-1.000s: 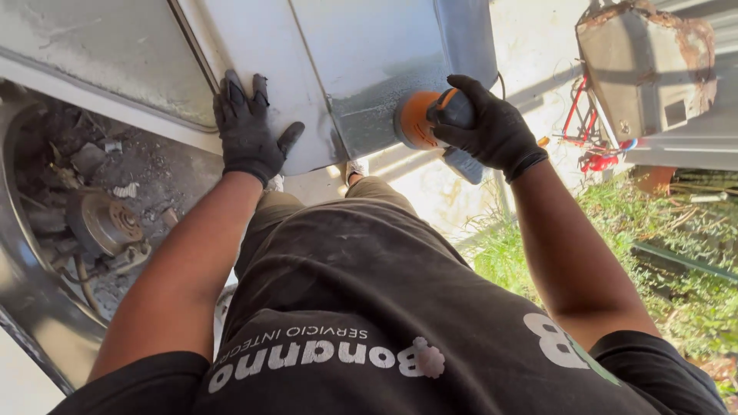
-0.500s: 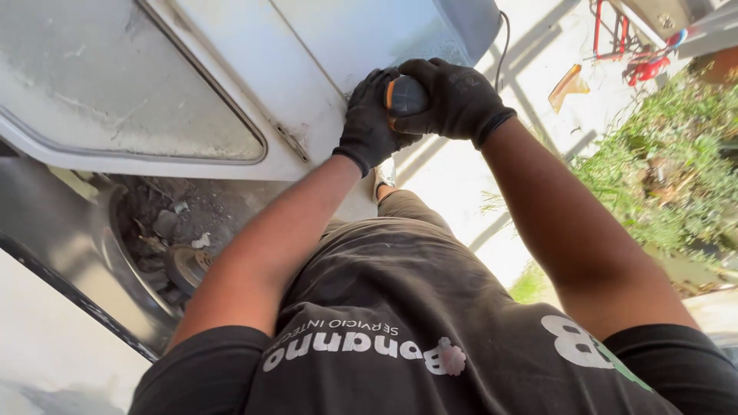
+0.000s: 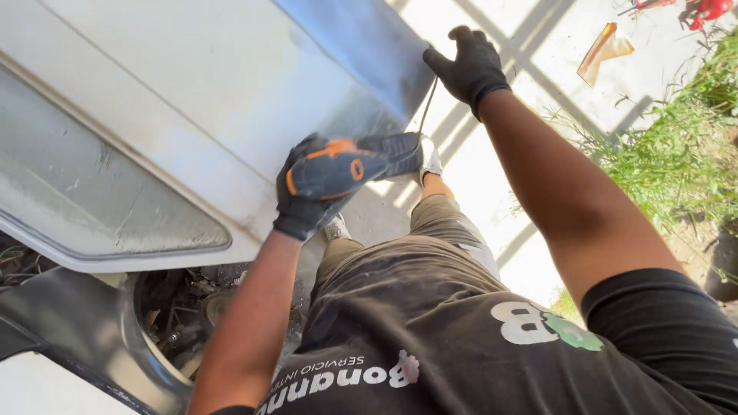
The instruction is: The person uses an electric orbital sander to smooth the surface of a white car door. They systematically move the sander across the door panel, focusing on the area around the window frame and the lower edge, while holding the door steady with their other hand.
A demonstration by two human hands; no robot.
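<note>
My left hand (image 3: 301, 201), in a black glove, grips an orange and black power tool (image 3: 350, 165) held against the white vehicle body panel (image 3: 200, 115). My right hand (image 3: 469, 65), also in a black glove, rests with fingers spread on the panel's shaded upper edge (image 3: 369, 46). The tool's thin black cord (image 3: 427, 107) runs up from the tool to just under my right hand. My dark trousers and a white shoe (image 3: 430, 160) show below the tool.
Below the panel at lower left is a dark wheel arch (image 3: 84, 338) with brake parts and debris (image 3: 184, 315) inside. Sunlit concrete ground (image 3: 530, 46) lies at upper right, with grass and weeds (image 3: 676, 154) at the right edge.
Both hands were together on the tool half a second ago. Now only my left hand holds it, lower on the panel, and my right hand has moved up to the panel's edge.
</note>
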